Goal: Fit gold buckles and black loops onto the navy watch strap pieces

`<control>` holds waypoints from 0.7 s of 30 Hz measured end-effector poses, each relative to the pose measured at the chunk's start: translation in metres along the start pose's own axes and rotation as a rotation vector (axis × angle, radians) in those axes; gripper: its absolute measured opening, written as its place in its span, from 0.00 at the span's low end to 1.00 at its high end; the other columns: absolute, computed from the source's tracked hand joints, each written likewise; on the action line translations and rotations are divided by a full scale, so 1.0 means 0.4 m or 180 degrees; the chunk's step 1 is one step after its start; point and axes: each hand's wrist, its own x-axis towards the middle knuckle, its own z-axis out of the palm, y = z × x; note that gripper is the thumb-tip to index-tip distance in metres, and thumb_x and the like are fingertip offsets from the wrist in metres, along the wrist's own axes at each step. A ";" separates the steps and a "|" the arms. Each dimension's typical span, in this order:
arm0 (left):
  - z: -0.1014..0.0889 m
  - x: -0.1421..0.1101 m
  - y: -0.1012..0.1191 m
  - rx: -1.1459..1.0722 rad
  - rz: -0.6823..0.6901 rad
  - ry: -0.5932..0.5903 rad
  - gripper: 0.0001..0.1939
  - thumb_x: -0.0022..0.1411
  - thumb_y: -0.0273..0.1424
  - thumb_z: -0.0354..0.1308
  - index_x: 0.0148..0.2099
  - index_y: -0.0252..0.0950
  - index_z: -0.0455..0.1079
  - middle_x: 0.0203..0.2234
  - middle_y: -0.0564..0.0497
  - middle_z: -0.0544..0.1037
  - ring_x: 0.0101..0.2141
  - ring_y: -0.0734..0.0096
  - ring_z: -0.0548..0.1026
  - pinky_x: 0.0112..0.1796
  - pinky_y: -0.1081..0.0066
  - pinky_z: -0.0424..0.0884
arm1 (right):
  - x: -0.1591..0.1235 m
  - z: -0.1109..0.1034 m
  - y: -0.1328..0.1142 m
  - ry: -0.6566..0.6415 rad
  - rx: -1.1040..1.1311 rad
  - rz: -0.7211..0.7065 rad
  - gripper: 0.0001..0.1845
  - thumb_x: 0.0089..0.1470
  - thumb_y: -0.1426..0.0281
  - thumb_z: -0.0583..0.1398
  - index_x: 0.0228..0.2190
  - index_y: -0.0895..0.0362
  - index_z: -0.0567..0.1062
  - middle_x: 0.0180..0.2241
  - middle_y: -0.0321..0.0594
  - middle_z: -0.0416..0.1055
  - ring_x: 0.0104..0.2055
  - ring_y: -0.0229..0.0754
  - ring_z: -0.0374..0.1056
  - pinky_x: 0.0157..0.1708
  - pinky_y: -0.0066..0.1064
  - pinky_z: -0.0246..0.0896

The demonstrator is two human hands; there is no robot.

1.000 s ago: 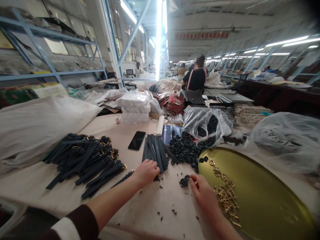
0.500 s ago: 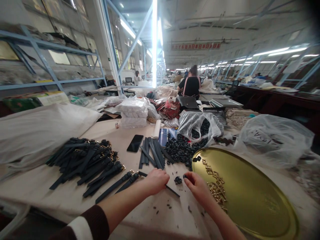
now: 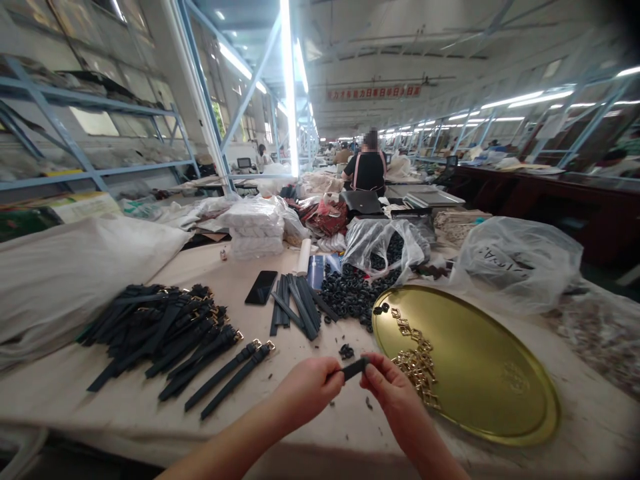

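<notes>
My left hand (image 3: 309, 389) and my right hand (image 3: 391, 388) meet above the table's front edge, both pinched on one dark strap (image 3: 354, 368) held between them. Just beyond lie a few black loops (image 3: 346, 351). A bundle of plain dark straps (image 3: 295, 308) lies further back. To the left sits a heap of straps with gold buckles (image 3: 165, 330). Gold buckles (image 3: 416, 363) lie on a round gold tray (image 3: 480, 373) to the right of my hands.
A pile of black loops (image 3: 353, 297) spills from a clear bag (image 3: 383, 243). A black phone (image 3: 261, 287) lies behind the straps. A large clear bag (image 3: 515, 263) sits at the right, a grey sack (image 3: 75, 267) at the left. A person in black (image 3: 369, 170) works far back.
My left hand lifted a strap from the table and came toward me. My right hand left the loops and closed on the strap's other end. The camera view shifted right.
</notes>
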 end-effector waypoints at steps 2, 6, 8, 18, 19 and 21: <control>0.006 -0.015 -0.001 0.0011 -0.0065 -0.0095 0.13 0.56 0.32 0.44 0.26 0.36 0.66 0.18 0.54 0.69 0.21 0.74 0.65 0.21 0.75 0.49 | -0.008 -0.007 0.019 -0.0033 -0.0475 -0.0185 0.17 0.39 0.62 0.65 0.32 0.57 0.73 0.24 0.33 0.68 0.26 0.35 0.61 0.29 0.27 0.58; 0.020 -0.033 -0.003 0.0069 -0.0077 -0.0057 0.12 0.54 0.31 0.45 0.24 0.36 0.67 0.18 0.53 0.70 0.22 0.73 0.65 0.21 0.74 0.49 | -0.029 -0.005 0.047 -0.0447 -0.0769 -0.0076 0.16 0.39 0.60 0.64 0.30 0.57 0.73 0.21 0.33 0.68 0.25 0.37 0.62 0.28 0.29 0.57; 0.027 -0.037 -0.005 -0.0341 -0.0155 -0.0253 0.12 0.54 0.32 0.44 0.26 0.36 0.67 0.20 0.53 0.71 0.22 0.73 0.66 0.21 0.76 0.52 | -0.035 0.001 0.053 -0.0512 -0.0668 0.0076 0.16 0.38 0.60 0.65 0.28 0.57 0.73 0.20 0.33 0.67 0.24 0.37 0.62 0.28 0.30 0.57; 0.104 -0.048 -0.047 -0.2460 -0.0485 -0.0625 0.24 0.60 0.36 0.40 0.57 0.34 0.50 0.17 0.60 0.60 0.17 0.79 0.56 0.19 0.79 0.53 | -0.041 0.034 0.104 -0.0624 -0.0578 0.0323 0.19 0.43 0.54 0.59 0.28 0.59 0.71 0.20 0.33 0.64 0.20 0.34 0.58 0.22 0.27 0.53; 0.111 -0.045 -0.055 -0.2543 -0.0437 -0.0575 0.23 0.59 0.37 0.41 0.55 0.33 0.52 0.17 0.60 0.59 0.18 0.79 0.56 0.19 0.79 0.52 | -0.036 0.024 0.092 -0.0667 -0.0953 0.0125 0.19 0.46 0.54 0.56 0.29 0.58 0.70 0.21 0.34 0.64 0.22 0.35 0.59 0.23 0.28 0.54; 0.118 -0.037 -0.072 -0.2699 -0.0391 -0.0540 0.21 0.58 0.39 0.44 0.50 0.33 0.57 0.15 0.62 0.56 0.16 0.80 0.53 0.18 0.79 0.50 | -0.016 -0.018 0.044 -0.0559 -0.2117 -0.0512 0.17 0.52 0.57 0.51 0.30 0.57 0.71 0.25 0.38 0.66 0.28 0.39 0.61 0.28 0.30 0.56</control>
